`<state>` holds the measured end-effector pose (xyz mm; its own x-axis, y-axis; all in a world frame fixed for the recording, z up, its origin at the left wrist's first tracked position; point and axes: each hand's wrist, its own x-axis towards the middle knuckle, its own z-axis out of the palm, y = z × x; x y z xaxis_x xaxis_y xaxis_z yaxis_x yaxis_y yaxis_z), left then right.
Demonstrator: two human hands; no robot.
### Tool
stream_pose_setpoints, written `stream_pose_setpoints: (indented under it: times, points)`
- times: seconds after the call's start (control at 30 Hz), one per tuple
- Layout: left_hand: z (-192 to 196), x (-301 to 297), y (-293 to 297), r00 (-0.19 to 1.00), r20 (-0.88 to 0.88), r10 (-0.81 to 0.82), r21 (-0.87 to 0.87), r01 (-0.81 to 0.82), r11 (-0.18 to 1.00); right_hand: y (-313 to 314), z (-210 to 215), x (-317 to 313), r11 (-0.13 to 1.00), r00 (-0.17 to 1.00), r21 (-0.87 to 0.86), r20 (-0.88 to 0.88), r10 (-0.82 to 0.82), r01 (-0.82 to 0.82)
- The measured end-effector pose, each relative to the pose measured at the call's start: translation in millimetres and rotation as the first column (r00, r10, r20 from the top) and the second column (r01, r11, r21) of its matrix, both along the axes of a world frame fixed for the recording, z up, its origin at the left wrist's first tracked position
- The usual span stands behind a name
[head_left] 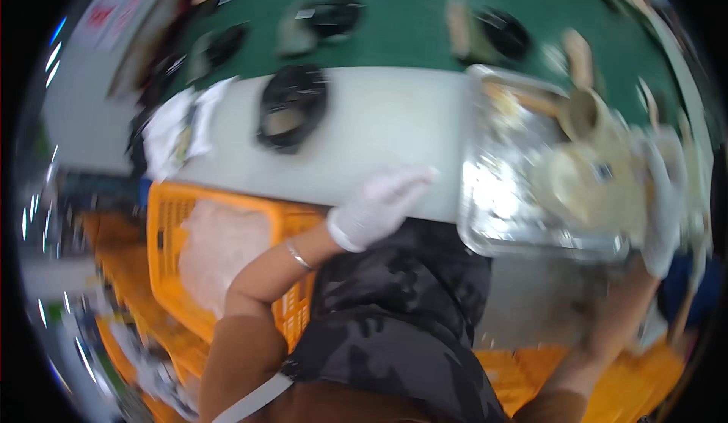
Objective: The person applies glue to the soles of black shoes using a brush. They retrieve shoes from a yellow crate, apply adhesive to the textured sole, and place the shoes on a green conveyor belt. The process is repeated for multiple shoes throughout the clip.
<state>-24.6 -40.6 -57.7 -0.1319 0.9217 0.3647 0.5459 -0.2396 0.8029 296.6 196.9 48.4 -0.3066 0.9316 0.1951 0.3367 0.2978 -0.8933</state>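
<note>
Your right hand, its grip unreadable through the blur, is nearer, at the right side of what looks like a cream container in the metal tray, while your empty left hand, fingers extended, is left of both over the white desk.

On the right, the person's right hand is blurred; whether it grips the pale object beside it cannot be told. Glare and blur obscure the metal tray's contents. Dark bundles on the far green table are smeared, some cut off at the far edge.
</note>
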Motion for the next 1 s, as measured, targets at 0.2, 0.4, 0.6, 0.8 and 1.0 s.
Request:
stream_pose_setpoints:
  times: [0.2,0.4,0.6,0.8,1.0]
  points:
    - [40,-67,-76,0.918,0.003,0.397,0.101,-0.396,0.913,8,-13,29,0.997,0.997,0.051,0.054,-0.060,0.057]
    - [16,-217,-135,0.440,-0.292,0.850,0.224,-0.832,0.507,3,0,9,0.988,0.995,0.141,0.082,0.059,-0.070]
    - [-6,-313,-148,0.059,-0.823,0.565,0.143,-0.941,0.307,-10,6,-9,0.990,0.999,0.135,0.014,-0.041,0.039]
    - [-28,-350,-171,0.142,-0.764,0.629,0.169,-0.897,0.408,-15,17,-15,0.997,0.999,0.074,0.053,-0.002,-0.002]
    - [19,-321,-186,0.483,0.033,0.875,0.052,-0.875,0.481,-25,14,-30,0.986,0.994,0.128,0.011,-0.112,0.110]
